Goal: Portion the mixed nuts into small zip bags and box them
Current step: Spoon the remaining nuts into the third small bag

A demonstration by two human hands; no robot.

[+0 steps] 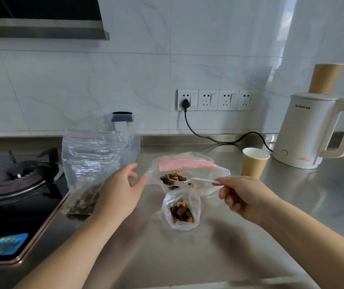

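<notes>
sitting at the far left, a gas burner set into the counter. just right of it, slumping against a clear box, a large zip bag with dark mixed nuts pooled in its bottom corner.

reaching in next, the left hand, thumb and fingers pinching the rim of the source bag to keep its mouth wide. lying inside that bag, a pink card, and a loaded white spoon heaped with walnut pieces and dark dried fruit, a few loose bits under it.

standing just below, the small zip bag, mouth open, upright but soft and wrinkled, already part full of glossy dark pieces with pale walnut and cashew showing.

holding the spoon handle, the right hand, fingers curled round it. behind it, a paper cup, then a white kettle with another cup on top.

likely risks, judging from here: spilling off the heaped spoon while crossing the source bag's rim, since the pile looks taller than the bowl; toppling the small bag with a nudge, nothing bracing its limp walls; missing its narrow mouth and scattering nuts over the counter. boxing not yet begun.
</notes>
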